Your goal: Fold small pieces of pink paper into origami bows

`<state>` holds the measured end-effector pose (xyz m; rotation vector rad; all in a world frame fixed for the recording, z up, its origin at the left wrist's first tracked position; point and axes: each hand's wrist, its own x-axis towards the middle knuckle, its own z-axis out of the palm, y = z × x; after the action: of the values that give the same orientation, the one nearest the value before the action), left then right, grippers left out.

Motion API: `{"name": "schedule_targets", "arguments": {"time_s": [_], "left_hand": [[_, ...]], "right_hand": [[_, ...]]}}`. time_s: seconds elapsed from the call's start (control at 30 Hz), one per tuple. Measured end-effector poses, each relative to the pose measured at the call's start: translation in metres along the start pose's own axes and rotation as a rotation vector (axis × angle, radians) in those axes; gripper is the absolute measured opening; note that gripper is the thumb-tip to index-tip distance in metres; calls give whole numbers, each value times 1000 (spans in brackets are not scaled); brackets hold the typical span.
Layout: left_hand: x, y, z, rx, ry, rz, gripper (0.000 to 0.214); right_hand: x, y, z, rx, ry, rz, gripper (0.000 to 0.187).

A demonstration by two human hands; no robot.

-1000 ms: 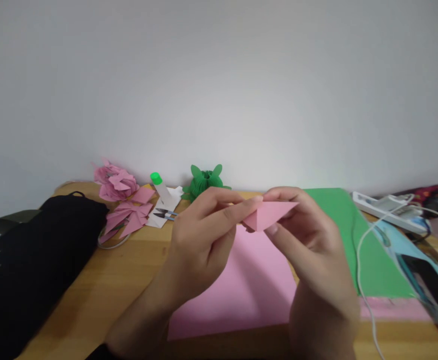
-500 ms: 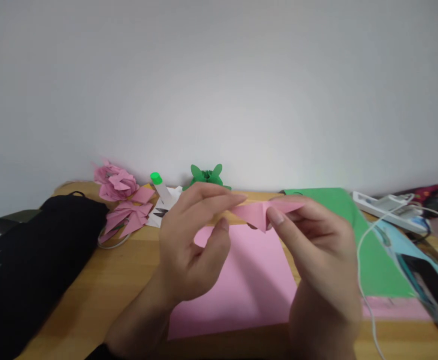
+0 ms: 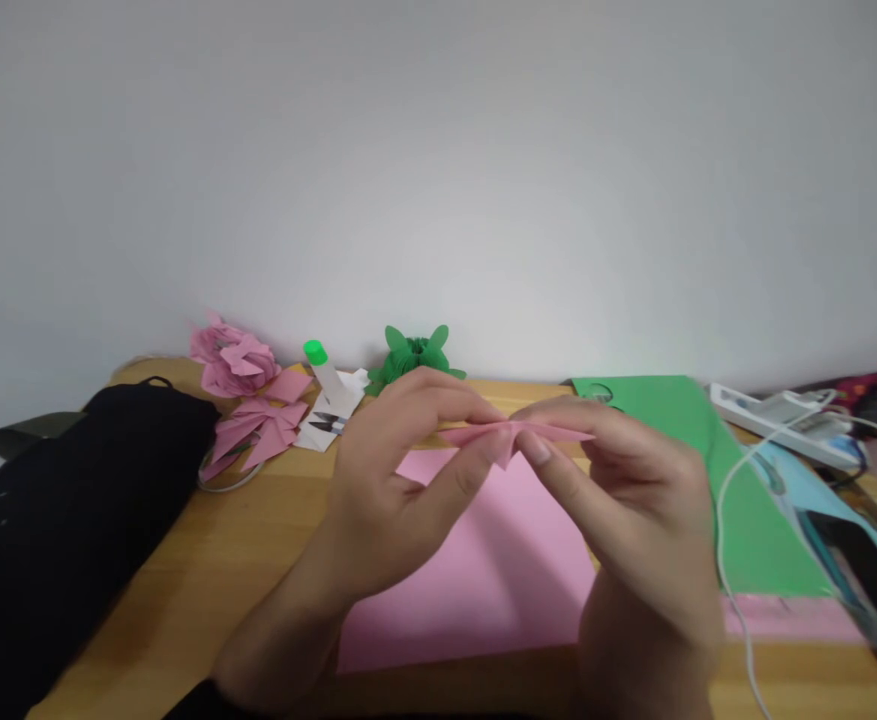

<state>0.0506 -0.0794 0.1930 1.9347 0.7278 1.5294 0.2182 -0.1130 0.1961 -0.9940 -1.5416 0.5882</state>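
A small piece of folded pink paper is held up between both hands, its two pointed ends spread left and right. My left hand pinches its middle between thumb and fingers. From the other side my right hand grips it too, thumb tip close to the left thumb. The fingers behind the paper are partly hidden. Below the hands a sheet of pink paper lies flat on the wooden table.
At the back left are pink paper flowers, loose folded pink pieces, a green-capped glue stick and scissors. Behind sits a green paper figure. Green paper, a power strip, a white cable and a phone lie right. Black cloth lies left.
My left hand has moved right and its thumb and fingers have closed on the folded pink paper. The paper has tilted flatter and shifted slightly left with my right hand.
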Motion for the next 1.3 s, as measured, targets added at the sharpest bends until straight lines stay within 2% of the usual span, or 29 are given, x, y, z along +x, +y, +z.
{"name": "schedule_targets", "arguments": {"time_s": [0.1,0.27,0.53,0.77,1.03,1.3], "left_hand": [[2,-1,2,2,-25,30,12],[3,-2,1,25,-47,104,9],[2,-3,-1,303,-28,176,8],[1,-3,2,392,-6,194,7],[1,-3,2,376,-3,229,9],[1,-6,3,378,134,265,12]], "right_hand": [[1,-1,1,27,-14,5,21],[0,-1,1,25,38,-50,23],[1,0,0,-99,74,-168,28],[0,1,-1,-239,107,-276,29],[2,-1,2,-260,128,-258,26],[3,1,-15,-358,218,-214,21]]}}
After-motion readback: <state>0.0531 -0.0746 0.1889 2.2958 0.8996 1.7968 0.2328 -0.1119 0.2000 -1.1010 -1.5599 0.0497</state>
